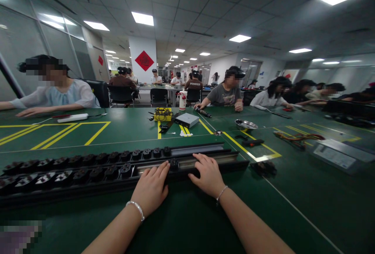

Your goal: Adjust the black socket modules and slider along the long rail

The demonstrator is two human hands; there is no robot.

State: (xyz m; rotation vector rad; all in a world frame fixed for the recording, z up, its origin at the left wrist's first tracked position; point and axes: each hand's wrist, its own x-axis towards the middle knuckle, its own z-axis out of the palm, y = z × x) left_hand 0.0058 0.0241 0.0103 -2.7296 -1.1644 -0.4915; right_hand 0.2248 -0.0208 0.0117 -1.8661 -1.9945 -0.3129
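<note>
Two long black rails (82,189) lie side by side on the green table, with several round black plug-like modules (96,174) set in rows along them. In the near rail, a single module (174,163) sits between my hands, apart from the row on the left. My left hand (150,185) rests on the near rail with its fingers stretched out, the tips beside that module. To the right of the module, my right hand (207,175) lies over the rails, fingers extended and thumb apart. Neither hand is wrapped around anything. The undersides of my fingers are hidden.
Beyond the rails are a grey metal box (186,120), a yellow box with cables (163,114) and a metal bowl (246,124). On the right lie a black part (263,168) and a silver power supply (336,154) with wires. Several people sit around the table.
</note>
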